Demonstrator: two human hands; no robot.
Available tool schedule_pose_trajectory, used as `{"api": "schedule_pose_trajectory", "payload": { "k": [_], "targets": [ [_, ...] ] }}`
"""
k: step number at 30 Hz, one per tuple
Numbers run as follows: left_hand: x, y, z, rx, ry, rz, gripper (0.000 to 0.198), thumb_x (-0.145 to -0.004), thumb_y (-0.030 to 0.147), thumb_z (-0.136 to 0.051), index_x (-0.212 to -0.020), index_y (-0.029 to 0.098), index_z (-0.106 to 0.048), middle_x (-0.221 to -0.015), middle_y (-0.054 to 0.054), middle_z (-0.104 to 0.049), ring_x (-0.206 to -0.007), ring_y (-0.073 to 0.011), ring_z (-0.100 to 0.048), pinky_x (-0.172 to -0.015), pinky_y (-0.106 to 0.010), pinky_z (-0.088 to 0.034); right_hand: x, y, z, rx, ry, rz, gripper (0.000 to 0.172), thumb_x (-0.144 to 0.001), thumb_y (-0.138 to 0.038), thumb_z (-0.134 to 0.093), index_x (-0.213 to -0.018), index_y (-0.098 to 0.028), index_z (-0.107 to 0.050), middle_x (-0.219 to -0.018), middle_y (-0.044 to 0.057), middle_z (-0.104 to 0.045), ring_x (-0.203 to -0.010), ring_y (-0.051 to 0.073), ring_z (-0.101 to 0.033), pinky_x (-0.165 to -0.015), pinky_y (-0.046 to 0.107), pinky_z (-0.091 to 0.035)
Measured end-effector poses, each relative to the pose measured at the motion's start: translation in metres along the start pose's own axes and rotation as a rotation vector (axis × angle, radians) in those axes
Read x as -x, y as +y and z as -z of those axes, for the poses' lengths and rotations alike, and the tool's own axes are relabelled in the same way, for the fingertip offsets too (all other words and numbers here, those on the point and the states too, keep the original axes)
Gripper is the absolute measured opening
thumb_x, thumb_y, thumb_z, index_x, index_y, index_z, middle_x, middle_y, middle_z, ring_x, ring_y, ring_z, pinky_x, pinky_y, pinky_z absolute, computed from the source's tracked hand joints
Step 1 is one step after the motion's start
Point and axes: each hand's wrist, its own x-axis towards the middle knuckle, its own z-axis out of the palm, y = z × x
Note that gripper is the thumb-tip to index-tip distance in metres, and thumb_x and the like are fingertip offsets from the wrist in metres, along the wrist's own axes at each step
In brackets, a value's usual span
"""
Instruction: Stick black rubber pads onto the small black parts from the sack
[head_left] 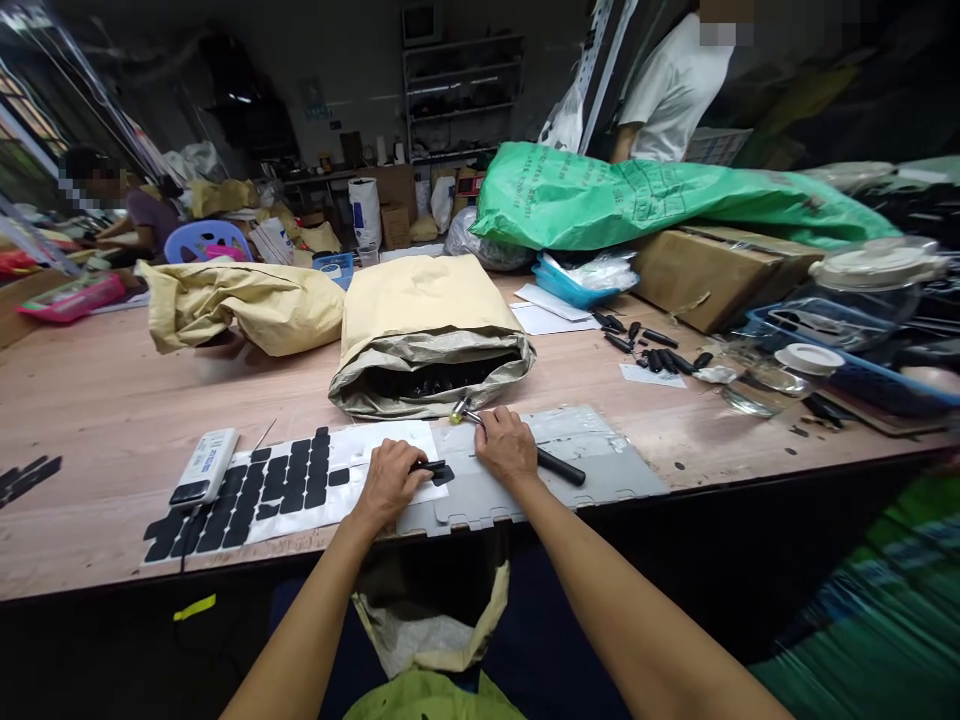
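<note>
My right hand (504, 442) is closed around a small hammer (561, 466). Its metal head with yellowish ends shows beyond my fingers, and the black handle sticks out to the right. My left hand (392, 478) pinches a small black part (429, 467) at the near edge of a grey board (480, 485). A black rounded patch (444, 476) lies by that part. Left of this hand, a white sheet (349, 505) carries rows of black rounded squares (296, 475). An open paper sack (431, 300) with dark pieces inside stands just beyond both hands.
A white power strip (205, 467) lies at the left. Another folded sack (251, 300) sits behind it. Several black handle-like pieces (660, 358), a cardboard box (712, 270) and a clear jar (870, 285) are at the right. An open sack (427, 640) hangs below the table edge.
</note>
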Motion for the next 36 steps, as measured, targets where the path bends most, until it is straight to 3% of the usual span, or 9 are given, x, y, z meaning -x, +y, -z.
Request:
{"api": "schedule_pose_trajectory", "payload": {
  "k": [7, 18, 26, 36],
  "targets": [
    [0.007, -0.009, -0.008, 0.163, 0.017, 0.083, 0.021, -0.079, 0.034, -0.074, -0.095, 0.022, -0.07, -0.091, -0.004, -0.066, -0.091, -0.0232, -0.053, -0.081, -0.036, -0.04, 0.002, 0.0, -0.001, 0.005, 0.02, 0.005, 0.021, -0.09, -0.027, -0.048, -0.103, -0.019, -0.064, -0.099, 0.008, -0.057, -0.092, 0.021, -0.046, -0.074, 0.032, -0.029],
    [0.01, -0.009, -0.011, 0.183, 0.079, 0.121, 0.021, -0.075, 0.037, -0.077, -0.086, 0.021, -0.07, -0.081, -0.003, -0.064, -0.085, -0.0223, -0.052, -0.075, -0.034, -0.04, 0.005, -0.001, 0.0, 0.037, 0.075, -0.055, 0.025, -0.09, -0.032, -0.049, -0.1, -0.016, -0.065, -0.096, 0.011, -0.059, -0.09, 0.023, -0.046, -0.071, 0.033, -0.025],
    [0.011, -0.012, -0.013, 0.213, 0.073, 0.107, 0.016, -0.067, 0.015, -0.073, -0.082, 0.021, -0.07, -0.082, -0.002, -0.065, -0.084, -0.0211, -0.053, -0.08, -0.035, -0.043, 0.007, -0.002, 0.001, 0.065, 0.08, -0.064, 0.024, -0.089, -0.032, -0.05, -0.094, -0.015, -0.066, -0.095, 0.011, -0.06, -0.088, 0.023, -0.048, -0.068, 0.033, -0.024],
    [0.011, -0.012, -0.014, 0.265, 0.104, 0.146, 0.016, -0.064, 0.016, -0.075, -0.079, 0.019, -0.07, -0.079, -0.002, -0.064, -0.083, -0.0209, -0.052, -0.076, -0.033, -0.043, 0.009, -0.001, -0.001, 0.064, 0.084, -0.077, 0.022, -0.087, -0.031, -0.053, -0.094, -0.015, -0.066, -0.093, 0.01, -0.061, -0.087, 0.022, -0.048, -0.068, 0.032, -0.022]
  ]
}}
